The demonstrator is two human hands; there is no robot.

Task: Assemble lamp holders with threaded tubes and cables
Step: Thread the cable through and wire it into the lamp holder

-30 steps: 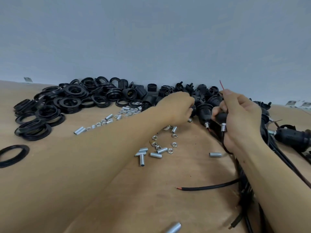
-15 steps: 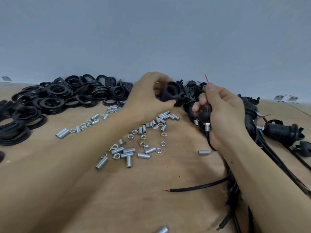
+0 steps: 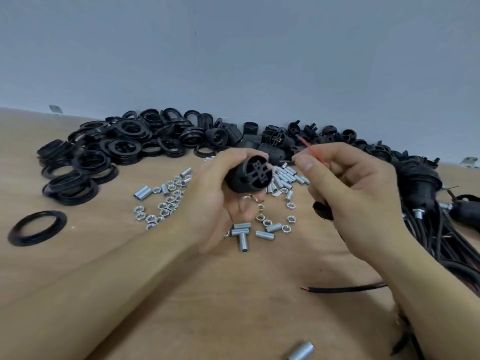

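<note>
Black ribbed plastic fills your left hand [image 3: 220, 201]: your fingers are curled round a round lamp holder body [image 3: 249, 176], lifted off the bare wooden tabletop [image 3: 109, 268] with its open end, crossed by an inner web, turned toward you. Just right of that holder, your right hand [image 3: 355, 196] pinches a thin red wire end [image 3: 310, 149] between thumb and fingers, the wire slanting up and away from the holder, close to it but not touching. A dark cable part [image 3: 322, 210] pokes out under that same palm; what it is exactly, you can't tell. Below the holder lie short silver threaded metal tubes [image 3: 242, 236] and small silver hex nuts [image 3: 166, 206], scattered on the wood, with more tubes behind it. Left of the holder sits a heap of black plastic threaded rings [image 3: 109, 152], and one loose black ring [image 3: 37, 228] lies apart, farther left. Right of the holder, past your right hand, a bundle of black cables with holders fitted [image 3: 426, 203] is piled up. One loose black cable with a red tip [image 3: 342, 289] lies below.
</note>
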